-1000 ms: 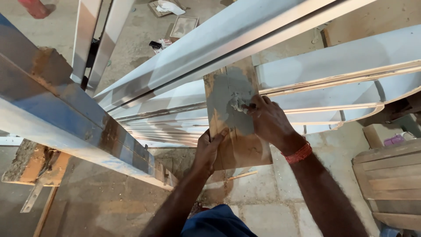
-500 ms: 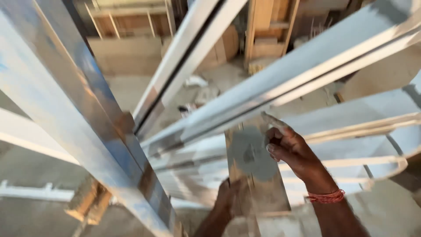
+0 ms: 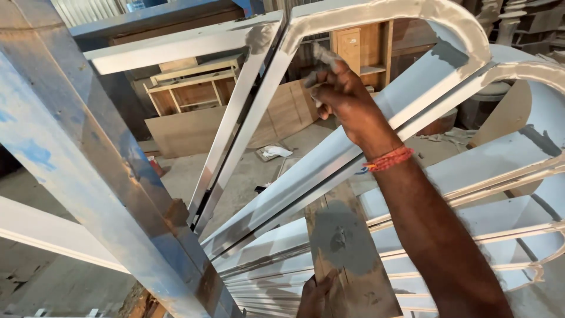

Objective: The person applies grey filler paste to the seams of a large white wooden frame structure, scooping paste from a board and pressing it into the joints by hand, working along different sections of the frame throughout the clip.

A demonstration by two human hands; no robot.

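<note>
My right hand (image 3: 344,97) is raised to a white-primed wooden frame bar (image 3: 276,88), its fingers pinched on a small putty scraper (image 3: 321,56) smeared with grey filler. A red thread band circles that wrist. At the bottom edge my left hand (image 3: 315,297) grips a narrow wooden board (image 3: 344,259) from below. The board carries a patch of grey putty (image 3: 338,238). White arched frames (image 3: 459,35) fan out around both hands.
A thick blue-grey painted beam (image 3: 88,176) slants across the left. Behind the frames stand wooden shelving (image 3: 188,88), plywood sheets (image 3: 176,132) and a cabinet (image 3: 359,47). Scraps (image 3: 273,153) lie on the concrete floor below.
My right hand has lifted off the putty board and gone up to the frame's top corner. The view has tilted upward; the left hand still holds the board.
</note>
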